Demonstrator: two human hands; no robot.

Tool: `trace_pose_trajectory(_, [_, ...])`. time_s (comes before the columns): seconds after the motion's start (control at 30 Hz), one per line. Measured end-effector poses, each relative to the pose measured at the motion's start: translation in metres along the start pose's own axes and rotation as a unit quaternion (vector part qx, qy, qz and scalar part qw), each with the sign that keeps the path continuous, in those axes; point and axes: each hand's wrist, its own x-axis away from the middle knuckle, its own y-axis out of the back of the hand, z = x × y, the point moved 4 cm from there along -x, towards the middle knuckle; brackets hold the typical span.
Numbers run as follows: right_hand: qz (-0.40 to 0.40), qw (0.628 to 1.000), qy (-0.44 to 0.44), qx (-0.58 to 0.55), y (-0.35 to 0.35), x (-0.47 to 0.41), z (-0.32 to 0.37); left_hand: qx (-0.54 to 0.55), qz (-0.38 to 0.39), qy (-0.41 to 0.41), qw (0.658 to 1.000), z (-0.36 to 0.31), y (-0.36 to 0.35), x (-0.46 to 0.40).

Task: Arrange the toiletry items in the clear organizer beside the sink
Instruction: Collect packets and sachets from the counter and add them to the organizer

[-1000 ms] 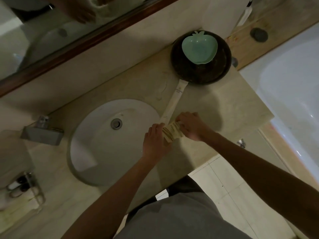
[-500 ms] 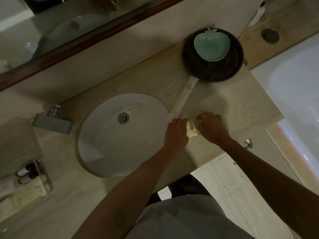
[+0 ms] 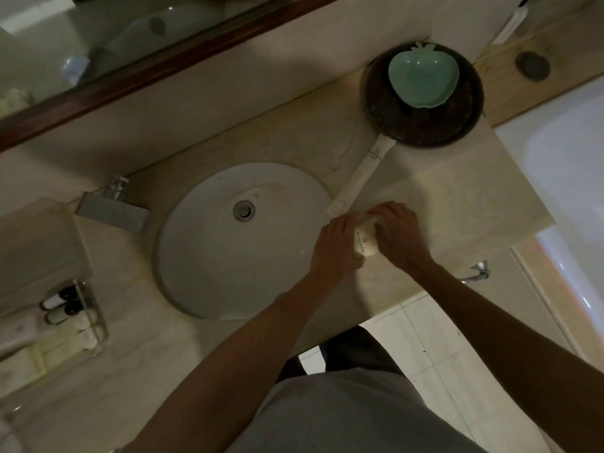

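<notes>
A small stack of cream toiletry packets [image 3: 365,238] lies on the marble counter right of the sink, pressed between both hands. My left hand [image 3: 336,246] grips its left side and my right hand [image 3: 397,235] grips its right side. A long white wrapped packet [image 3: 359,178] lies on the counter just beyond them, reaching from the hands to the dark tray. The clear organizer [image 3: 94,318] stands at the far left of the counter, holding small white bottles with dark caps [image 3: 60,307] and rolled white items.
A white oval sink [image 3: 242,237] sits mid-counter with a steel faucet [image 3: 111,207] to its left. A round dark tray [image 3: 421,125] with a green apple-shaped dish [image 3: 423,81] stands at the back right. A mirror runs along the back; a bathtub is at right.
Both hands have squeezed the packets into a tighter stack on the counter, and the printed side now faces up. The camera view has shifted.
</notes>
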Motion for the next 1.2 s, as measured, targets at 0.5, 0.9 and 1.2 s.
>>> trace_pose_trajectory(0.5, [-0.054,0.998,-0.028,-0.01,0.008,0.01,0.036,-0.125,0.139,-0.005,0.982,0.017,-0.002,0.032])
trace_pose_trajectory(0.9, [0.077,0.983,0.154,-0.064,-0.13,0.015,0.273,0.022,-0.001,0.258,0.966,0.286,0.181,0.275])
trace_pose_trajectory(1.2, [0.174,0.948,0.262,-0.058,-0.206,0.048,0.42,-0.094,0.05,0.29,0.951,0.417,0.252,0.389])
